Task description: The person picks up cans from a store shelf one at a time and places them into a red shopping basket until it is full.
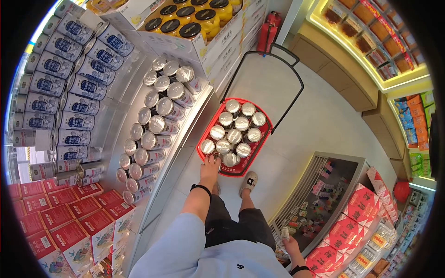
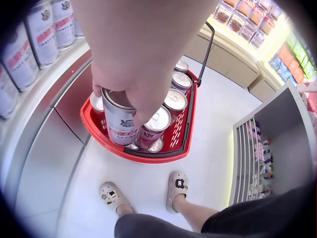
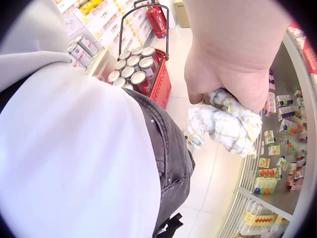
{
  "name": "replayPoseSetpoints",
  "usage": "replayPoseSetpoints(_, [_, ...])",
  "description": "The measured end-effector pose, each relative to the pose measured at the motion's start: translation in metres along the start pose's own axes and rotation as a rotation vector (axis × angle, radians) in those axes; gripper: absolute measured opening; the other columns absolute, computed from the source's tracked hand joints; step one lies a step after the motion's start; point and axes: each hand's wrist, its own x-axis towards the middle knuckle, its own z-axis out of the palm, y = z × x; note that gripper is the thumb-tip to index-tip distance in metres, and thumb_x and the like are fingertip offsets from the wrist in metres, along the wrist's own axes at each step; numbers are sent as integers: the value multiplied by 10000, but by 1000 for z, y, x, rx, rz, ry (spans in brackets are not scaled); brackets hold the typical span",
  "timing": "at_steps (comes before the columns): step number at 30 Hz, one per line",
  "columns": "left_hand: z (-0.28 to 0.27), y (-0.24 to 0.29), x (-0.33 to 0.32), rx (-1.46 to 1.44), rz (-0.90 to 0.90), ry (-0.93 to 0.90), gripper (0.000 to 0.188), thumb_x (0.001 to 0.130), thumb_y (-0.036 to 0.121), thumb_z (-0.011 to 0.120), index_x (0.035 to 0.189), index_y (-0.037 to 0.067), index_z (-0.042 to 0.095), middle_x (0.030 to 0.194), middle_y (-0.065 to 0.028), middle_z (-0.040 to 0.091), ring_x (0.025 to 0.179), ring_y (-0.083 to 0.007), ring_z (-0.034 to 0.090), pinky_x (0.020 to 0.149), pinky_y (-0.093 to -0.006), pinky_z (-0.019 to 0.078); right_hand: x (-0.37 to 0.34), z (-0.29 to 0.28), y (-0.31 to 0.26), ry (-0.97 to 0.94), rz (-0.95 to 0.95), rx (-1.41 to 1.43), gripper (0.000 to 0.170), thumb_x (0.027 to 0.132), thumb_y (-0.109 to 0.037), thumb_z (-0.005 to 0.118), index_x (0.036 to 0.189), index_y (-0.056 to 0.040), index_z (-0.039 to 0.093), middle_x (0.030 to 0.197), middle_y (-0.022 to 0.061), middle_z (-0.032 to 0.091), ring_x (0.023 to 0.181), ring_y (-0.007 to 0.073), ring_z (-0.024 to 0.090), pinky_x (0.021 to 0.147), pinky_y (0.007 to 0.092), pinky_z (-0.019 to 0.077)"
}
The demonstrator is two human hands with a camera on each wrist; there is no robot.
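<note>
My left hand point(image 1: 211, 169) is at the near left corner of a red shopping basket point(image 2: 148, 159) on the floor. It grips the top of a silver-white can point(image 2: 120, 126) with red print, thumb and fingers around the rim. Upright cans point(image 1: 234, 135) with shiny pull-tab lids fill much of the basket, whose black handle point(image 1: 303, 85) leans out past the far side. Down at my right side, my right hand point(image 3: 223, 74) holds a crumpled white checked cloth point(image 3: 225, 126), clear of the basket.
On the left, a shelf carries rows of similar cans point(image 1: 156, 124), with red boxes point(image 1: 60, 208) nearer me. Cartons of yellow jars point(image 1: 190, 30) stand beyond. To the right is an open chiller point(image 1: 320, 185) with red packages point(image 1: 357, 227) beside it. A fire extinguisher point(image 1: 270, 32) stands at the back.
</note>
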Motion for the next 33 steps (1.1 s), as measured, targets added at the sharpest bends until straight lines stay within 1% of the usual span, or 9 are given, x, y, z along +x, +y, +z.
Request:
replayPoseSetpoints(3, [25,-3,17,-67,-21,40,658,806,107,734,1410,169,481,1411,-100,450,1275,-333,476,942,-469,517,15,10,22,-33,59,-15,408,941,-321,658,1231,-34,658,1086,179,728,1043,314,696,905,404,511])
replayPoseSetpoints(4, [33,-3,23,-85,-31,53,669,796,101,743,1408,164,480,1418,-102,447,1274,-333,476,944,-466,518,9,10,13,-51,79,44,385,948,-297,662,1209,-14,662,1062,156,732,1009,271,698,895,383,512])
replayPoseSetpoints(5, [27,0,27,-77,-45,39,688,789,128,763,1411,152,470,1388,-110,457,1257,-333,483,942,-443,524,4,11,4,-38,80,78,310,942,-263,687,1132,-17,683,933,57,711,861,162,656,807,334,511])
replayPoseSetpoints(6, [21,4,32,-128,-76,34,709,773,140,781,1409,147,469,1370,-111,463,1250,-332,486,940,-438,527,7,14,9,-42,107,104,303,951,-251,685,1139,-13,673,932,50,705,853,155,651,800,328,512])
replayPoseSetpoints(13, [9,8,70,-268,-215,4,875,645,201,888,1403,127,457,1299,-120,469,1200,-336,502,929,-414,536,10,28,16,-80,151,161,324,977,-228,663,1199,6,646,1005,67,705,883,155,658,809,328,523])
replayPoseSetpoints(16, [9,6,67,-306,-247,-61,932,655,280,888,1454,153,426,1340,-125,456,1255,-349,464,969,-441,517,16,38,10,-86,123,122,334,979,-231,660,1206,14,643,1016,74,707,895,159,663,811,332,528])
replayPoseSetpoints(23, [21,-4,41,-355,-248,-14,882,694,212,872,1441,127,409,1396,-144,423,1328,-363,426,1004,-455,530,37,56,-8,-117,86,60,333,972,-223,660,1208,13,652,1031,90,720,899,173,678,814,343,531])
replayPoseSetpoints(31, [50,1,78,-381,-394,-164,899,720,177,864,1468,123,369,1392,-143,401,1298,-369,455,953,-456,571,68,58,-11,-87,104,36,354,975,-228,653,1235,12,646,1059,90,720,927,174,676,841,336,526])
replayPoseSetpoints(33, [64,7,88,-390,-431,-124,904,721,178,866,1469,117,361,1400,-155,381,1296,-370,458,955,-450,569,69,56,-8,-84,122,115,359,979,-225,647,1248,13,641,1066,92,720,933,175,677,845,334,526])
